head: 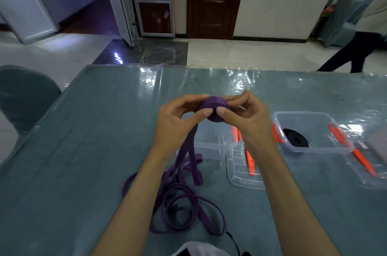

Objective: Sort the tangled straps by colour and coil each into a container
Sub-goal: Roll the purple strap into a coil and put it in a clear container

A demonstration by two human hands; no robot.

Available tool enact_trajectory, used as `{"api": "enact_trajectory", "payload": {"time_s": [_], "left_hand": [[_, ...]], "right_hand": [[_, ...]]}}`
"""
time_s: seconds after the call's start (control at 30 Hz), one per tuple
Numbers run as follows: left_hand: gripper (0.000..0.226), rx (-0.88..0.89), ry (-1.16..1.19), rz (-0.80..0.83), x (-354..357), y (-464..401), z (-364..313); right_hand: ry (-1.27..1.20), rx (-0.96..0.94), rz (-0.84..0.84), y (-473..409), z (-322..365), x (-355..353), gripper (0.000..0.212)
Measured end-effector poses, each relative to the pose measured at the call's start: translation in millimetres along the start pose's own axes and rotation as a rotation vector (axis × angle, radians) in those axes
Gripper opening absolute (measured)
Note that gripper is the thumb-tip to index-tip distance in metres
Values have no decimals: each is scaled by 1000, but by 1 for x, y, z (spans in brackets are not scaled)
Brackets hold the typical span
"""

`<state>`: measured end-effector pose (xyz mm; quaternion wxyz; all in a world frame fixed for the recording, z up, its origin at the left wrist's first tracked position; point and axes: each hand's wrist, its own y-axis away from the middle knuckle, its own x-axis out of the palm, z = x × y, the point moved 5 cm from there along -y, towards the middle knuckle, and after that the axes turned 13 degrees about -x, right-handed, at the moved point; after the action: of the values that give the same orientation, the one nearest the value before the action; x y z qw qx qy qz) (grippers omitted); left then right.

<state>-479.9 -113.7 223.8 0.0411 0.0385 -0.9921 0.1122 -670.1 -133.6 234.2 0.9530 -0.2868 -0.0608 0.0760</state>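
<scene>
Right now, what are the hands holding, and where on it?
Both the left hand and right hand pinch the purple strap at its coiled roll, thumbs on the near face.

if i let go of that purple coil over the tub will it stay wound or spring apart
The purple coil would probably loosen: both the left hand and right hand pinch it to keep it tight. The strap looks floppy, since its loose tail sags into slack loops on the table. Laid flat like the black coil, it may hold better.
</scene>
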Motion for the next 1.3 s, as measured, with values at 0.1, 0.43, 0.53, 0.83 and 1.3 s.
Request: {"api": "enact_trajectory", "payload": {"time_s": [0.1, 0.43, 0.53, 0.83, 1.3], "left_hand": [[31, 37, 28, -37, 1, 0, -5], [29, 13, 99, -100, -4, -10, -14], [27, 13, 112, -30, 1, -9, -12], [20, 79, 126, -88, 0, -13, -13], [28, 16, 48, 12, 7, -14, 0]], "right_hand": [[41, 13, 47, -4, 2, 0, 25], [-56, 33, 3, -6, 3, 8, 22], [-68, -44, -58, -11, 10, 7, 29], [-47, -5, -21, -18, 10, 6, 23], [-45, -72, -126, -10, 0, 10, 20]]}}
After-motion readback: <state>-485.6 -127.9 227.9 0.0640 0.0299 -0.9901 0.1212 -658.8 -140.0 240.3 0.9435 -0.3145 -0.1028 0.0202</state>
